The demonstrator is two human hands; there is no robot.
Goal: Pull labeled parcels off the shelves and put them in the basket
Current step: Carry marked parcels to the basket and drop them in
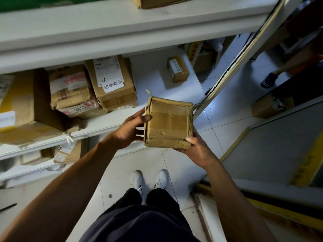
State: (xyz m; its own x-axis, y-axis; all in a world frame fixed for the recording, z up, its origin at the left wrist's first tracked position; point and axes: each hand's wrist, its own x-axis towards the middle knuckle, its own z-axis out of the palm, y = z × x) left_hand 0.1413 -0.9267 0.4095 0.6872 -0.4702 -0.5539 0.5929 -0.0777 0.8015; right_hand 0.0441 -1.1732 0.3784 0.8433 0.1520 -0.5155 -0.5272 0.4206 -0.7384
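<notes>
Left fingers (146, 118) curl round the left edge of a small taped cardboard parcel (168, 123), thumb on the top face. Right hand (195, 149) cups the near right corner from below, thumb tip on the edge; its other fingers are hidden under the box. Left hand (130, 130) sits at the side. Both hands hold the parcel, clear of the shelf (111, 119), above the floor (150, 165) in front of the person.

Face showing is brown tape only, no label visible. Judgement: step in hand is checking for a label before carrying it off. To do it well, keep the two-hand hold, roll the box to see the other faces, mind the loose tape tail at the far left corner.

Basket: not in view, cannot tell where it is. Probably needs a turn away from the shelving.

Just beyond the left fingers, on the same shelf: a tall box with a white shipping label and handwritten slip (111, 81), a crumpled box with red-printed tape (71, 88) leaning beside it, a big box (26, 105) further left. Well beyond the fingers, a small labelled box (178, 68) stands alone at the back. Lower shelf to the left holds another labelled box (68, 151). Top shelf carries one more box (157, 1), mostly cut off.
</notes>
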